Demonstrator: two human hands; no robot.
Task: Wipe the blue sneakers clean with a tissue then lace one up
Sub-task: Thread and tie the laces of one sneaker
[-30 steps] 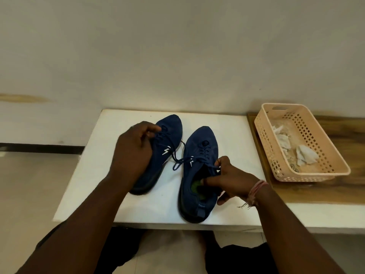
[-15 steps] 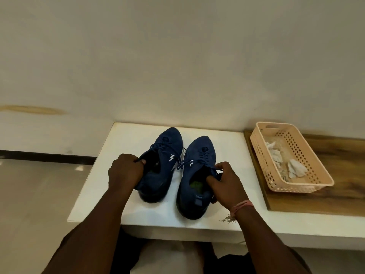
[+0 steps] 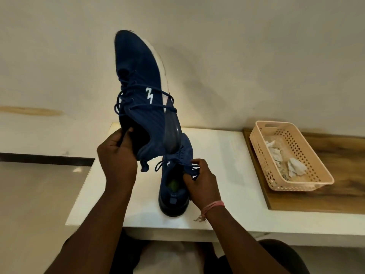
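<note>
My left hand grips the collar of one blue sneaker and holds it in the air, toe pointing up and away, its laces loose across the top. The other blue sneaker stands on the white table, heel towards me, its toe hidden behind the raised shoe. My right hand pinches the collar and lace end at this sneaker's right side. Crumpled tissues lie in a peach basket at the right.
The basket sits on a wooden board at the table's right end. A pale wall rises behind the table. Tiled floor lies to the left. My knees show below the table's front edge.
My left hand has lifted the left sneaker off the table, up close to the camera. My right hand has stayed on the other sneaker.
</note>
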